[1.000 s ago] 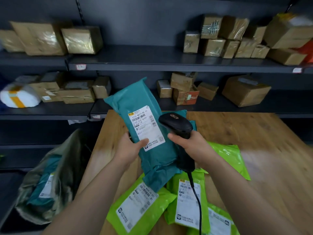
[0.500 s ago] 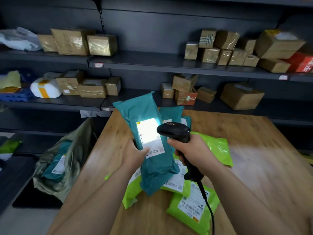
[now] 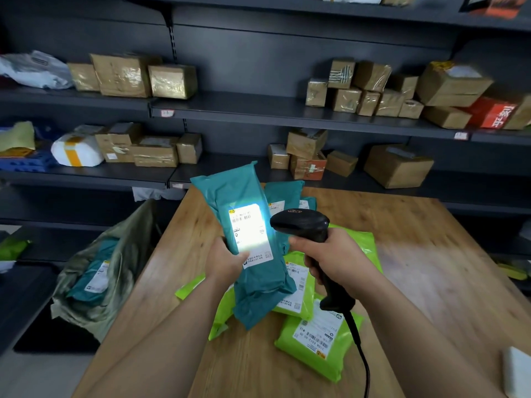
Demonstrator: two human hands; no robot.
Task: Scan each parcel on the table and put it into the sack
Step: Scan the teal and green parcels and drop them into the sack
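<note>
Over the table's left half: teal parcel under the scan light

Above the table [image 3: 431, 254], toward its left edge, the left hand [image 3: 227, 259] is gripping a teal parcel [image 3: 244, 196] by its lower left side, thumb lying across the label [image 3: 253, 254], and holding it upright, clear of the wood. The right hand [image 3: 339, 259] is wrapping round the grip of a black corded scanner [image 3: 304, 225], whose head is sitting just beside the parcel's right side. White glare is washing out most of the label, so I'm judging the scan to be in progress, not finished.

The sack [image 3: 115, 268] is slumping open off the table's left edge, and a bagged parcel [image 3: 92, 280] is showing inside it, so part of the job is reading as done.

Left to do, as I'm judging it:
- this parcel is waiting to go into the sack
- green parcels [image 3: 313, 346] are lying heaped toward the near edge, under the hands
- more teal mailers [image 3: 283, 193] are lying toward the far edge, behind the held one

Several are overlapping, so no count is coming clear. Cardboard boxes [image 3: 396, 165] are sitting on dark shelves behind the table's far edge
</note>
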